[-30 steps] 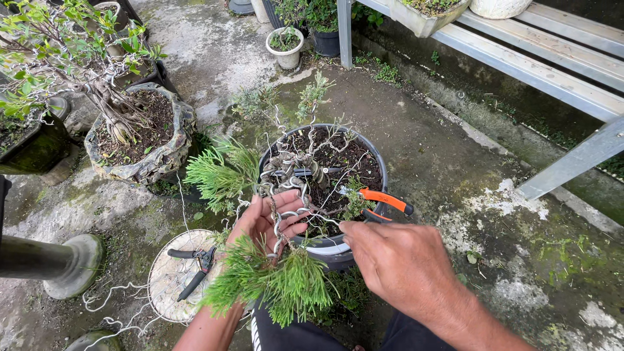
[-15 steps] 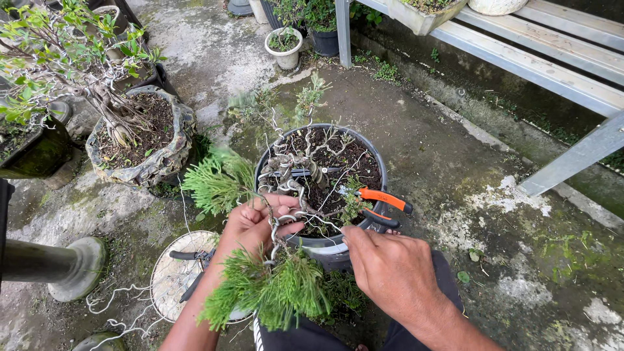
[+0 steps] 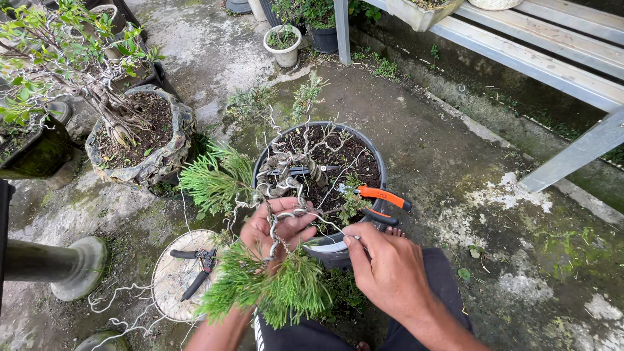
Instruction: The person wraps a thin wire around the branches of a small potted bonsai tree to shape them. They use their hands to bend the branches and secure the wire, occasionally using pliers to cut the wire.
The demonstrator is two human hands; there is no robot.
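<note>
the left hand (image 3: 276,227) is curled around a wire-wrapped branch (image 3: 276,224) of the small conifer (image 3: 286,179), fingers closed over the grey coil just at the near rim of the dark round pot (image 3: 377,166). below that hand a tuft of green needles (image 3: 273,289) hangs over the person's lap, and another tuft (image 3: 214,182) sticks out to the left of the pot. the right hand (image 3: 387,270) sits just beside the pot's near edge, thumb and forefinger pinched on the end of a thin silver wire (image 3: 328,224) that runs back toward the left hand; the rest of its fingers are folded in

the tree's twisted trunk stands in dark soil in the middle of the pot, wound with more wire. orange-handled pliers (image 3: 380,198) rest on the pot's right rim, handles pointing right, touched by neither hand. to the left, on a pale round disc (image 3: 172,279) on the ground, lies a pair of black cutters (image 3: 198,270), well apart from both hands. loose white wire (image 3: 120,309) curls on the concrete near the disc

further left a rough stone-like pot (image 3: 162,156) holds a leafy little tree (image 3: 78,58), and a small white pot (image 3: 285,47) stands beyond, near the leg of a grey bench (image 3: 552,45)
</note>
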